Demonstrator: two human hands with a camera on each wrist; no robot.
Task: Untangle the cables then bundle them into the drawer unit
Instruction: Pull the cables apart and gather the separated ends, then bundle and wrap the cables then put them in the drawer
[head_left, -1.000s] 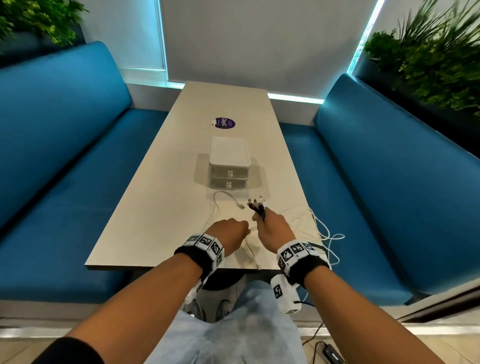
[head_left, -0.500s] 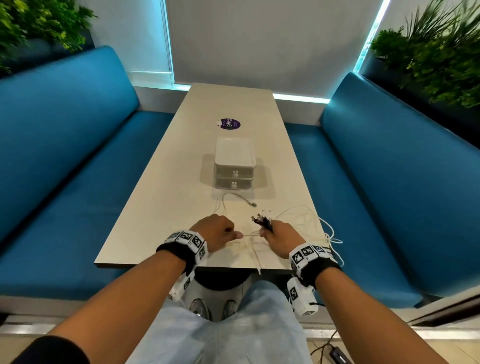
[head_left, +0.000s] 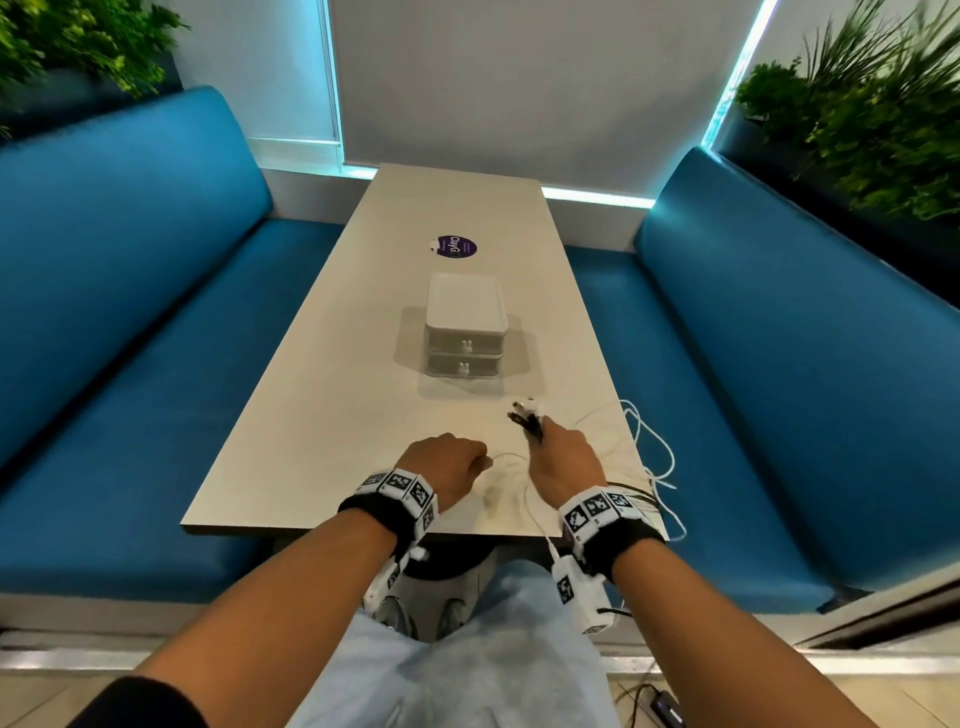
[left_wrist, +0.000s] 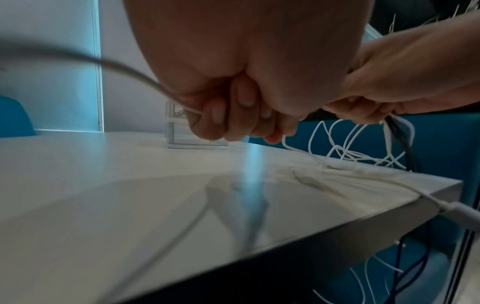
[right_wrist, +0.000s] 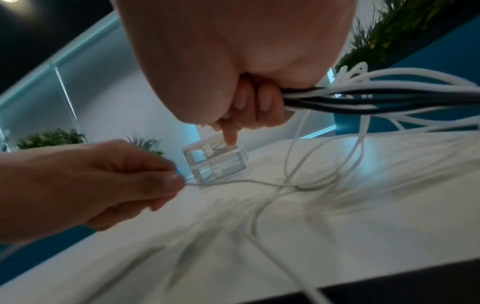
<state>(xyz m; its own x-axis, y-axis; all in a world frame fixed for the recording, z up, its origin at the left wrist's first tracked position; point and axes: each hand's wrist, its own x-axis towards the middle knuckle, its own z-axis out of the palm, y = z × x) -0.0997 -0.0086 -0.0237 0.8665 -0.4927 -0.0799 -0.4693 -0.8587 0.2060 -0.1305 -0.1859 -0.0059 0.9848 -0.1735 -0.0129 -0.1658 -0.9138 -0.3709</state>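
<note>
My right hand (head_left: 561, 457) grips a bundle of black and white cables (right_wrist: 363, 98) near the table's front right, their plug ends (head_left: 525, 413) sticking up out of the fist. Loose white loops (head_left: 649, 447) trail off the table's right edge. My left hand (head_left: 447, 467) is curled round a single thin white cable (right_wrist: 233, 182), pinching it between thumb and finger (right_wrist: 168, 181); the strand runs across to the bundle. The white two-drawer unit (head_left: 465, 327) stands mid-table beyond both hands, both drawers closed.
A beige table (head_left: 311, 415) runs between two blue benches (head_left: 130, 338). A round purple sticker (head_left: 453, 246) lies behind the drawer unit. Plants stand behind both benches. A white cable end (left_wrist: 457, 211) hangs over the near table edge. My knees are under the table.
My left hand has drawn left, away from the right hand, pulling the thin white cable; the loose end that lay in front of the drawer unit is gone. The right hand keeps the bundle.
</note>
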